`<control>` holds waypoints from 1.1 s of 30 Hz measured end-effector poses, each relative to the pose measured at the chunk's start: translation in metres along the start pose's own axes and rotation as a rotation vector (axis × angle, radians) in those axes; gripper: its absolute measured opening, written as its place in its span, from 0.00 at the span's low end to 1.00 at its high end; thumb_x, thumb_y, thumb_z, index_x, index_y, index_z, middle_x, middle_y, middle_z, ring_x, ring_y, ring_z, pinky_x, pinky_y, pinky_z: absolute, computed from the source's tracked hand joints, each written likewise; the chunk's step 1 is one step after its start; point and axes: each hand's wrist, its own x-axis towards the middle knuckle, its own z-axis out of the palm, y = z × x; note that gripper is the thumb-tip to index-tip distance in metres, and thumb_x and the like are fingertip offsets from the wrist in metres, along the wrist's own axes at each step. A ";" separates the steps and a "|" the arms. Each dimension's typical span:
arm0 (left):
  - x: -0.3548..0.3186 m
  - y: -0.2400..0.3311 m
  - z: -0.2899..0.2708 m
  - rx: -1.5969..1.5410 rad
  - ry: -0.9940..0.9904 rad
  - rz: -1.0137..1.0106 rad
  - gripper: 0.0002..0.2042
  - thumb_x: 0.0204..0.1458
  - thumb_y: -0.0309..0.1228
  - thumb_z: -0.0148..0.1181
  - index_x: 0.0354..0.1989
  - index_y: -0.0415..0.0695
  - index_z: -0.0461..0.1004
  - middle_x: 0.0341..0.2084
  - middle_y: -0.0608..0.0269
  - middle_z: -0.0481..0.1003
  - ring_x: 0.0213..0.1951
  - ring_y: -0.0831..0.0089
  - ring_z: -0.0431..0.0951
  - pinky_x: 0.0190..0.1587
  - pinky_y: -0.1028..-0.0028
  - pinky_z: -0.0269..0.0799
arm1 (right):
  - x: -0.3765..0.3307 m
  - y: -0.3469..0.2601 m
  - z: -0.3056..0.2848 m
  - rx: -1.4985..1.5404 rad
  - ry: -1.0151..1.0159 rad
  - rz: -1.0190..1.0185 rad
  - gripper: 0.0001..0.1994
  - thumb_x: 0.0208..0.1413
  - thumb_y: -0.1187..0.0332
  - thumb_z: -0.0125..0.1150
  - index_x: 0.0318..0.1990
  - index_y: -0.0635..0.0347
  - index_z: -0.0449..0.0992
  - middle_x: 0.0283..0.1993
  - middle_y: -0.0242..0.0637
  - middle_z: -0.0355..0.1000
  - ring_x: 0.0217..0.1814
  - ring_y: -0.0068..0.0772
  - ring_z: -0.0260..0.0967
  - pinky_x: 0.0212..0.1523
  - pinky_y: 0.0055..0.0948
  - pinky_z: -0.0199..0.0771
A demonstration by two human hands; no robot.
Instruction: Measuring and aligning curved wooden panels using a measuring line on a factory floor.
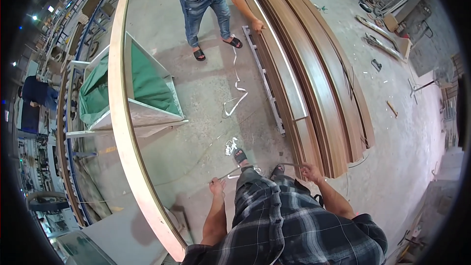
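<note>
My left hand point(217, 187) is low in front of me, its fingers closed on one part of a thin dark strap point(230, 172). On the other side my right hand point(311, 172) pinches the strap too, close to the near end of the stacked brown boards point(314, 83). Between the hands the strap crosses in front of my legs, and part of it is hard to make out. A pale strip point(299, 109) lies along the top of the left boards. At the far end of the stack, a co-worker's hand point(257, 25) touches the boards' left side.
A long pale board point(125, 118) runs along my left, over a white-framed cart with green cloth point(149, 81). White strapping scraps point(231, 145) lie on the floor by my foot. A co-worker point(206, 5) stands beyond. A pale rail point(267, 86) flanks the stack.
</note>
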 end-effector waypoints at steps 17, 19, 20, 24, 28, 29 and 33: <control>-0.165 -0.177 -0.012 -0.086 0.126 0.019 0.19 0.57 0.41 0.46 0.49 0.39 0.58 0.45 0.46 0.69 0.36 0.57 0.76 0.31 0.68 0.74 | -0.054 0.147 -0.106 -0.390 -0.063 -0.178 0.20 0.46 0.74 0.54 0.50 0.66 0.68 0.31 0.41 0.76 0.31 0.28 0.74 0.34 0.27 0.75; -0.183 -0.191 -0.020 -0.141 0.136 0.087 0.19 0.57 0.41 0.45 0.48 0.39 0.59 0.45 0.46 0.69 0.36 0.57 0.76 0.30 0.68 0.74 | -0.060 0.177 -0.112 -0.383 -0.058 -0.186 0.20 0.47 0.74 0.54 0.51 0.66 0.68 0.30 0.41 0.75 0.30 0.28 0.74 0.33 0.27 0.75; -0.189 -0.194 -0.024 -0.140 0.195 0.028 0.18 0.57 0.41 0.45 0.48 0.38 0.59 0.44 0.46 0.70 0.37 0.57 0.76 0.30 0.68 0.74 | -0.061 0.190 -0.111 -0.320 -0.040 -0.174 0.20 0.45 0.72 0.56 0.49 0.65 0.70 0.30 0.42 0.76 0.30 0.31 0.74 0.33 0.29 0.75; -0.200 -0.192 -0.031 -0.168 0.182 0.108 0.17 0.57 0.41 0.44 0.46 0.40 0.61 0.40 0.48 0.72 0.33 0.60 0.76 0.30 0.68 0.74 | -0.061 0.224 -0.101 -0.149 -0.036 0.014 0.20 0.43 0.69 0.59 0.47 0.64 0.72 0.27 0.41 0.75 0.25 0.30 0.73 0.29 0.28 0.74; -0.204 -0.188 -0.028 -0.099 0.182 0.192 0.18 0.57 0.41 0.44 0.46 0.39 0.61 0.42 0.48 0.71 0.34 0.61 0.76 0.30 0.69 0.73 | -0.059 0.220 -0.092 -0.153 -0.053 0.106 0.19 0.45 0.68 0.57 0.47 0.64 0.73 0.26 0.40 0.75 0.23 0.26 0.72 0.26 0.27 0.73; -0.204 -0.188 -0.026 -0.083 0.190 0.173 0.18 0.57 0.41 0.44 0.46 0.39 0.61 0.42 0.48 0.71 0.34 0.61 0.76 0.29 0.70 0.72 | -0.059 0.215 -0.092 -0.131 -0.081 0.013 0.19 0.45 0.68 0.57 0.47 0.64 0.73 0.26 0.40 0.75 0.23 0.26 0.72 0.26 0.27 0.73; -0.206 -0.203 -0.023 -0.125 0.188 0.241 0.16 0.57 0.41 0.45 0.44 0.39 0.62 0.39 0.50 0.71 0.32 0.64 0.75 0.28 0.71 0.71 | -0.059 0.189 -0.093 -0.168 -0.169 -0.022 0.12 0.52 0.71 0.52 0.44 0.65 0.71 0.29 0.35 0.74 0.26 0.26 0.72 0.24 0.24 0.69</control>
